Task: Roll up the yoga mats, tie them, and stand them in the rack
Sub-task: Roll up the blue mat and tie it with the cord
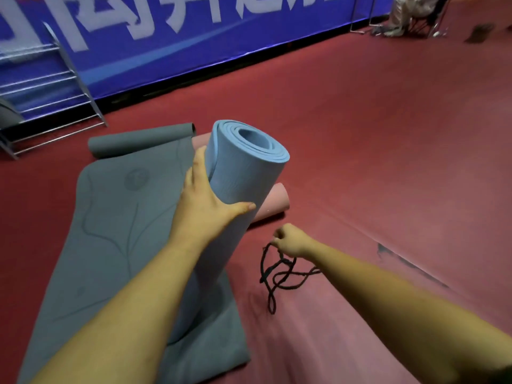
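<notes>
The fingers [199,162] of your left hand [205,198] curl round the rolled blue mat [243,176], tilted at frame centre on the grey mat [110,223]. Your right hand [291,239] pinches a black cord [266,273] right of centre. A pink roll [277,200] lies behind, and the rack [55,87] stands upper left.

Left hand [206,202] gripping blue mat [245,173], right hand [291,239] pinching black cord [266,273], both forearms outstretched

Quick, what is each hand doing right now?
Left hand: wrapped round the rolled blue mat, holding it on end.
Right hand: closed, pinching the black cord.
</notes>
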A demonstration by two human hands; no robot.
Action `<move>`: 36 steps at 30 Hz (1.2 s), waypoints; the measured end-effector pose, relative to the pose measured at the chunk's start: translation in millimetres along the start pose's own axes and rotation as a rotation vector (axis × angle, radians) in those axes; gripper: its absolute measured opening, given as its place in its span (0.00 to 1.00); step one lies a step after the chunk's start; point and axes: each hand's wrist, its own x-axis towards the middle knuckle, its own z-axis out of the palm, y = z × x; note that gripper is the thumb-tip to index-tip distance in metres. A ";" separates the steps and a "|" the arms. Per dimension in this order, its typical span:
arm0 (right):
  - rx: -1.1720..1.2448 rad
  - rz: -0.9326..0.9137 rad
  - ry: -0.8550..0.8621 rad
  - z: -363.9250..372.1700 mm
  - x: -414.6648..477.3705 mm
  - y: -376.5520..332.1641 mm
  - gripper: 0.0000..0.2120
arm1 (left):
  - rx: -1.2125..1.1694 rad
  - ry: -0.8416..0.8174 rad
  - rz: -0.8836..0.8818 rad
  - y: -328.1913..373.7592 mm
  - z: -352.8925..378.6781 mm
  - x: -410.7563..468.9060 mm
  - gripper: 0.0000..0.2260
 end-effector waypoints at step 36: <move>0.244 -0.616 0.489 -53.0 -121.4 -333.7 0.08 | -0.439 -0.141 -0.141 -49.7 -204.9 -54.6 0.57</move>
